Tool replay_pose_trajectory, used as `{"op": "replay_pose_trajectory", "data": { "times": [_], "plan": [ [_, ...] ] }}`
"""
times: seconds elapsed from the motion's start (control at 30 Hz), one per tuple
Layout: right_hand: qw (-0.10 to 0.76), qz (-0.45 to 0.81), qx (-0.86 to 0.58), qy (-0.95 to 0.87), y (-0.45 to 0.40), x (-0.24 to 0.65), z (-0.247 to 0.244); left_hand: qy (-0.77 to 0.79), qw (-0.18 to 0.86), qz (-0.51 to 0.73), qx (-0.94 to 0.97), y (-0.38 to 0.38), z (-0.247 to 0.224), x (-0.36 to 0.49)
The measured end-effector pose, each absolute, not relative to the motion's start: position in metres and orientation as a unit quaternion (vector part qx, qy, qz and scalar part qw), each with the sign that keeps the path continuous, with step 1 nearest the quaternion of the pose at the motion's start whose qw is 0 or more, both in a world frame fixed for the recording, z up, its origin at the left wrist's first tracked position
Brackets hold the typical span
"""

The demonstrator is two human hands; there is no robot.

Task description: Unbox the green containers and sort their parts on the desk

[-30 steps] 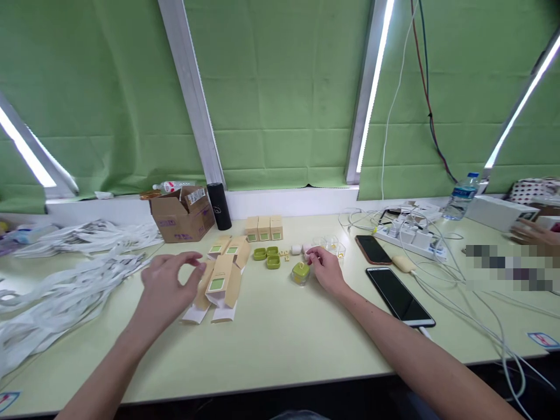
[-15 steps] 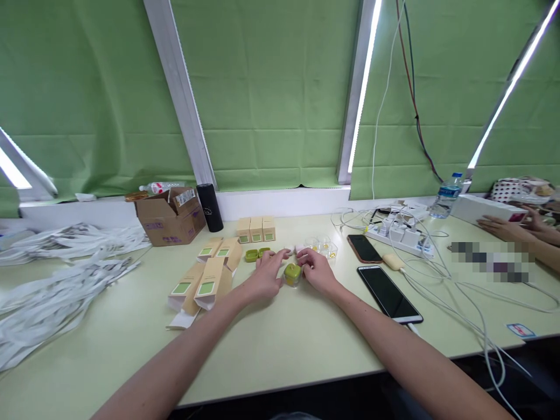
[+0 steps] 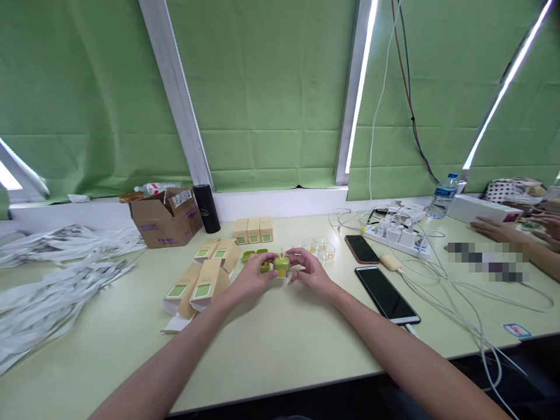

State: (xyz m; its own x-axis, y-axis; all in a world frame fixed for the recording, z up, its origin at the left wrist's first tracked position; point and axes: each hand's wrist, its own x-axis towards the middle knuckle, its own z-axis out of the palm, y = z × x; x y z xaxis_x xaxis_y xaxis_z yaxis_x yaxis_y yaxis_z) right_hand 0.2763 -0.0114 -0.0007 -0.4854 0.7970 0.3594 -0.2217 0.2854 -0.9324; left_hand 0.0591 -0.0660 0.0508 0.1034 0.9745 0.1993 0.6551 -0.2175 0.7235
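Between my hands is a small clear container with a green lid (image 3: 281,264) and a pale knob on top; something yellow shows inside it. My left hand (image 3: 252,279) grips its left side with thumb and fingers. The fingers of my right hand (image 3: 312,273) curve around its right side and touch it. Just behind my left hand lie several green lids (image 3: 249,256), one partly covered by the fingers. Beyond my right hand stand several clear cups (image 3: 321,245) with yellow bits in them.
Tan cartons with green labels (image 3: 210,280) lie left, three small boxes (image 3: 254,231) behind. A cardboard box (image 3: 164,219), black cylinder (image 3: 207,209) and white straps (image 3: 65,291) stand further left. Phones (image 3: 387,294), cables and a power strip (image 3: 396,239) lie right. Another person's hands (image 3: 494,229) work far right.
My hands have closed in on the green-lidded container from both sides. It has shifted slightly left and away from me, and a pale knob now shows on its top.
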Motion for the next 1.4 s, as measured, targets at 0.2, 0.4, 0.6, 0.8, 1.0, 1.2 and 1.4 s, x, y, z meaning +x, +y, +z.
{"op": "replay_pose_trajectory", "data": {
  "times": [0.2, 0.4, 0.6, 0.8, 1.0, 1.2, 1.4],
  "plan": [
    [0.49, 0.542, -0.228, -0.644, -0.018, 0.262, -0.005, 0.579, 0.225, 0.409, 0.669, -0.074, 0.053, 0.068],
    [0.498, 0.546, -0.237, -0.631, -0.026, 0.248, -0.006, 0.605, 0.202, 0.458, 0.62, -0.079, 0.046, 0.083],
    [0.485, 0.592, -0.202, -0.612, -0.028, 0.251, 0.004, 0.556, 0.205, 0.513, 0.621, -0.077, 0.042, 0.083],
    [0.473, 0.68, -0.134, -0.545, -0.03, 0.262, 0.017, 0.505, 0.246, 0.552, 0.616, -0.077, 0.04, 0.081],
    [0.481, 0.692, -0.158, -0.514, -0.024, 0.263, 0.009, 0.527, 0.225, 0.54, 0.617, -0.076, 0.037, 0.079],
    [0.467, 0.661, -0.16, -0.565, -0.025, 0.26, 0.003, 0.549, 0.191, 0.523, 0.623, -0.078, 0.041, 0.081],
    [0.488, 0.625, -0.176, -0.584, -0.022, 0.26, 0.001, 0.536, 0.205, 0.524, 0.629, -0.08, 0.041, 0.081]
  ]
}}
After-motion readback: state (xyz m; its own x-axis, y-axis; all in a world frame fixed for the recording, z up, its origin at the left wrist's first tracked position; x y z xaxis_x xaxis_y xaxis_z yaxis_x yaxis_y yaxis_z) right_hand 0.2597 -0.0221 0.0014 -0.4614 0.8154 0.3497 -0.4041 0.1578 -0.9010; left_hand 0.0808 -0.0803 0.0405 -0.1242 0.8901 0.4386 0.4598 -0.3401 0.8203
